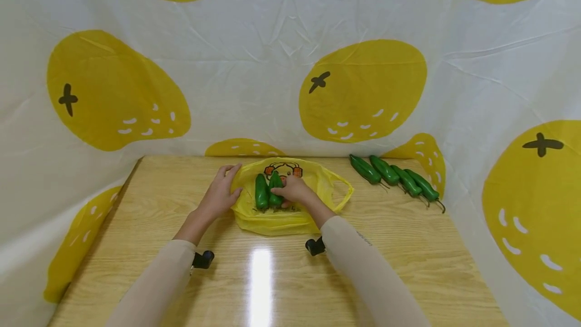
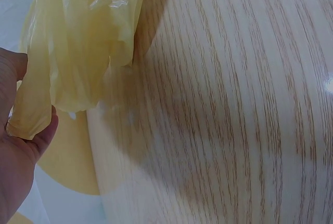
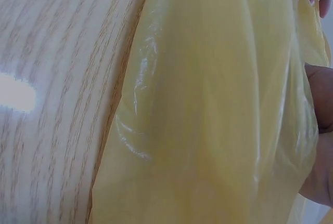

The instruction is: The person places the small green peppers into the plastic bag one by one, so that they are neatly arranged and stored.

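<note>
A yellow plastic bag (image 1: pixel 272 226) lies on the wooden table with its mouth spread and a cartoon print showing inside. My left hand (image 1: pixel 221 193) grips the bag's left edge, with the plastic (image 2: pixel 31 104) between thumb and fingers in the left wrist view. Within the bag's mouth my right hand (image 1: pixel 297 191) holds a green chili pepper (image 1: pixel 275 181), thumb across its front. Just left of it, a second green chili pepper (image 1: pixel 261 191) lies on the bag. In the right wrist view the bag's side (image 3: pixel 208 104) hides most of the right hand.
Several green chili peppers (image 1: pixel 385 169) lie in a slanted row at the table's back right, stems toward the front. A white cloth (image 1: pixel 254 90) with yellow fruit prints hangs behind and beside the table (image 1: pixel 218 291). One bag handle (image 1: pixel 347 193) loops out to the right.
</note>
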A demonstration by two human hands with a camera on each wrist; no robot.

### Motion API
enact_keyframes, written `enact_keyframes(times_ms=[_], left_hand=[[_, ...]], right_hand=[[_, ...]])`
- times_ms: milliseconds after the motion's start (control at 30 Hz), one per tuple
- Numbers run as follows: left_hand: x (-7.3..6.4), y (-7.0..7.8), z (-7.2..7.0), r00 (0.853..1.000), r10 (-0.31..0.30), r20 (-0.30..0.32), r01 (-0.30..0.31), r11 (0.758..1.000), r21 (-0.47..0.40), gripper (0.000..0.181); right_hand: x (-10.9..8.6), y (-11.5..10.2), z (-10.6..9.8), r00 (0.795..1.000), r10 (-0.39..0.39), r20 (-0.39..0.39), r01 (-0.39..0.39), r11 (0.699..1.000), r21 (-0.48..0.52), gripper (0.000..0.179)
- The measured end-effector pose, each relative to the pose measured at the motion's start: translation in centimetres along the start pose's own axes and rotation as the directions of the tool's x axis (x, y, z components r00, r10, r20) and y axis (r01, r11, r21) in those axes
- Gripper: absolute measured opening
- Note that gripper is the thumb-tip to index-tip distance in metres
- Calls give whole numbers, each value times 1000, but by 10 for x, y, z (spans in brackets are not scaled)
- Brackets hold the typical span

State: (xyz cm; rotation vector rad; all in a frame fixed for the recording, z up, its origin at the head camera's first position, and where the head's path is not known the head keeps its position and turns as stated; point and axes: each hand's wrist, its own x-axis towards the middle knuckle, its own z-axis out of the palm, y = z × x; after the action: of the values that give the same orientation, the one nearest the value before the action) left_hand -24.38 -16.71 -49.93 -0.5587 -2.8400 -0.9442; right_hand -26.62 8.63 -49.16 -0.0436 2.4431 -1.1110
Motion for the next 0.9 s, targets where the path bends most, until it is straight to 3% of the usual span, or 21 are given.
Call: enact_keyframes(times_ms=[267, 633, 800, 900], left_hand=[[-1, 0, 0, 1000, -2, 0, 2, 1000, -2, 73], [-1, 0, 0, 1000, -21, 15, 22, 1000, -12, 73], [-1, 0, 0, 1000, -20, 13, 21, 1000, -17, 72], [-2, -1, -1, 1000, -14, 6, 14, 1000, -17, 72]], right_hand=[[-3, 5, 4, 1000, -6, 9, 6, 1000, 16, 27], [-5, 3, 2, 1000, -23, 2, 23, 992, -122, 37], [-8, 2, 0, 1000, -12, 9, 13, 994, -111, 34], [-13, 1, -4, 999, -34, 7, 35, 997, -73, 49]])
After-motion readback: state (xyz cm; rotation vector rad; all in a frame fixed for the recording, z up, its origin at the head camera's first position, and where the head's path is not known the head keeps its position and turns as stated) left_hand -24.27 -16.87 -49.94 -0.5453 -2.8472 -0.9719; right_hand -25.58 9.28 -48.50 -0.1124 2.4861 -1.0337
